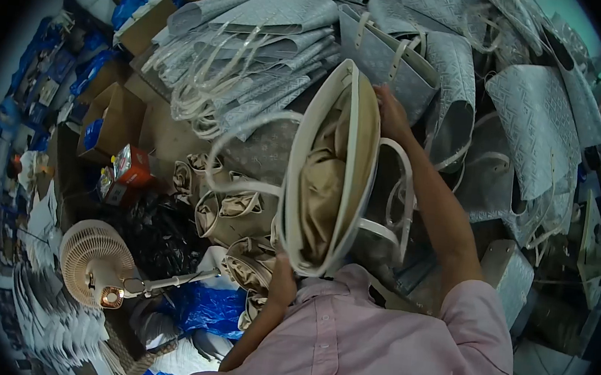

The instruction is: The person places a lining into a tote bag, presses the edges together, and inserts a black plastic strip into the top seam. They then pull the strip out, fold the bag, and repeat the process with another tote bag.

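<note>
A tote bag [288, 186] with a pale rim and cream handles stands in front of my chest, its mouth facing up. Crumpled beige lining [322, 189] shows inside. My right hand [390, 115] grips its far right side, with some fingers hidden behind the wall. At the near end, my left hand [281, 280] holds the bag's lower left edge; most of its fingers are out of sight. One handle [252, 122] loops out to the left and another handle [405, 197] hangs on the right. Rolled beige lining pieces [237, 218] lie just left of the bag.
Stacked silver patterned bag panels [271, 35] with handles lie at the back. An upright grey tote [389, 70] stands beyond my right hand, with more silver panels [535, 122] at right. A fan [97, 259], an orange box [130, 169] and a cardboard box [117, 118] are left.
</note>
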`<state>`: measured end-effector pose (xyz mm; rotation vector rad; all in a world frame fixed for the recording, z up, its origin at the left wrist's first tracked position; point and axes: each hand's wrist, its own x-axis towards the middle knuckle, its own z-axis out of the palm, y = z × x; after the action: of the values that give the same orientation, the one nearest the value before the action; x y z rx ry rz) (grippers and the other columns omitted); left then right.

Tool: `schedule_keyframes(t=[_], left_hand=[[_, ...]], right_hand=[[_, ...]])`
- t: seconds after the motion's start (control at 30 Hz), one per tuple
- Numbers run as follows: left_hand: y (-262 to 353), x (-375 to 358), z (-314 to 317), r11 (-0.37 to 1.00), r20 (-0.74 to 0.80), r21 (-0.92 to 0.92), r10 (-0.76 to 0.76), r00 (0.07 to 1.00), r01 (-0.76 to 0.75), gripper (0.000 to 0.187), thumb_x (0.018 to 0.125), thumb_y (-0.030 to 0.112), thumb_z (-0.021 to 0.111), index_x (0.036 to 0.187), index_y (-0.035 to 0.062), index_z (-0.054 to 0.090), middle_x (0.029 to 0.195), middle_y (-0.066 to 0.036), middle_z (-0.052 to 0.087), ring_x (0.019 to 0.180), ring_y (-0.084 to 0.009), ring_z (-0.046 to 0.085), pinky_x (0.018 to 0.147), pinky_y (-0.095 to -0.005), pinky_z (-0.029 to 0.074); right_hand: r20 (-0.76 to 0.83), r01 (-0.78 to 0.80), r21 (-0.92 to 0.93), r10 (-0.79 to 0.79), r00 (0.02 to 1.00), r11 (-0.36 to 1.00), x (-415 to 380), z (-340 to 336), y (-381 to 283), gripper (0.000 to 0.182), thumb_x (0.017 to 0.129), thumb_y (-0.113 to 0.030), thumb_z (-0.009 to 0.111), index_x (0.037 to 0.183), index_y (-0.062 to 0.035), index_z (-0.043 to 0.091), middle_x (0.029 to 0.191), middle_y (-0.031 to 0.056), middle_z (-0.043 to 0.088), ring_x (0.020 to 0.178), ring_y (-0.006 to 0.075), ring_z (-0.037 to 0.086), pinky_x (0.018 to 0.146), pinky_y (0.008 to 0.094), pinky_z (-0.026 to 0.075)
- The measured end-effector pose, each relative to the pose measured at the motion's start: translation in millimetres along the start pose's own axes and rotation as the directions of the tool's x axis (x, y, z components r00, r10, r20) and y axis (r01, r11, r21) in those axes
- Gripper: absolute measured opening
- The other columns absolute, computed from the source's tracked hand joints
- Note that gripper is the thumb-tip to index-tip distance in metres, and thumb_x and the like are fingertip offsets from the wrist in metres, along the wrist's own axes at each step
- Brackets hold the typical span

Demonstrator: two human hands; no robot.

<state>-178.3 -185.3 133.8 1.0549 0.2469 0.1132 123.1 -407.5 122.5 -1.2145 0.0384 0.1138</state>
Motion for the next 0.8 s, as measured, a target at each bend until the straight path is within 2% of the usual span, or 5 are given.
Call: schedule_keyframes(t=[0.03, 0.23, 0.4, 0.73, 0.8], left_hand=[[0.1, -8.7, 16.5, 0.987, 0.118, 0.151, 0.031, 0.992, -0.049, 0.057, 0.095, 0.034, 0.035, 0.135, -0.0031, 0.021, 0.138, -0.02, 0.027, 0.128, -0.0265, 0.027, 0.105, -0.0351, 0.023], [10.6, -21.9, 42.2, 0.657, 0.355, 0.742, -0.219, 0.909, -0.132, 0.069, 0.093, 0.034, 0.043, 0.137, -0.0095, 0.012, 0.135, -0.029, 0.031, 0.127, -0.0311, 0.032, 0.103, -0.0312, 0.025], [61.9, 5.6, 36.9, 0.562, 0.414, 0.824, -0.519, 0.748, -0.065, 0.069, 0.089, 0.042, 0.048, 0.136, -0.0007, 0.023, 0.094, -0.02, 0.06, 0.083, -0.0293, 0.061, 0.077, -0.0353, 0.046], [149.4, 105.0, 40.9, 0.346, 0.603, 0.733, -0.728, 0.325, -0.585, 0.04, 0.089, 0.036, 0.048, 0.105, 0.0005, 0.057, 0.085, -0.021, 0.062, 0.08, -0.0381, 0.06, 0.07, -0.0426, 0.046], [175.8, 129.7, 55.4, 0.425, 0.632, 0.774, -0.557, 0.538, -0.469, 0.036, 0.089, 0.033, 0.05, 0.105, 0.0023, 0.058, 0.086, -0.018, 0.063, 0.079, -0.0313, 0.062, 0.07, -0.0387, 0.047]], right_hand=[[0.102, 0.116, -0.37, -0.084, 0.991, 0.922, -18.4, 9.8, -30.1, 0.052, 0.095, -0.045, 0.033, 0.119, -0.002, 0.049, 0.104, 0.0091, 0.057, 0.09, 0.0154, 0.055, 0.081, 0.0278, 0.042], [0.154, -0.02, -0.266, 0.062, 0.986, 0.964, -43.8, -14.4, -66.7, 0.049, 0.094, -0.046, 0.038, 0.114, -0.004, 0.053, 0.1, 0.0088, 0.059, 0.09, 0.0152, 0.055, 0.081, 0.0283, 0.042], [0.056, 0.165, -0.463, -0.156, 0.986, 0.871, -68.1, -0.9, -97.6, 0.049, 0.093, -0.042, 0.042, 0.116, -0.0001, 0.051, 0.102, 0.0111, 0.059, 0.095, 0.0183, 0.056, 0.081, 0.0312, 0.043], [0.144, 0.229, -0.889, -0.234, 0.962, 0.397, -38.3, 64.9, -90.9, 0.064, 0.08, -0.033, 0.063, 0.129, -0.0019, 0.038, 0.124, 0.0192, 0.05, 0.115, 0.028, 0.049, 0.093, 0.0361, 0.039], [0.203, 0.287, -0.893, -0.259, 0.944, 0.346, -36.4, 62.2, -87.8, 0.062, 0.078, -0.027, 0.064, 0.13, -0.004, 0.039, 0.124, 0.0193, 0.049, 0.115, 0.0285, 0.049, 0.093, 0.0368, 0.04]])
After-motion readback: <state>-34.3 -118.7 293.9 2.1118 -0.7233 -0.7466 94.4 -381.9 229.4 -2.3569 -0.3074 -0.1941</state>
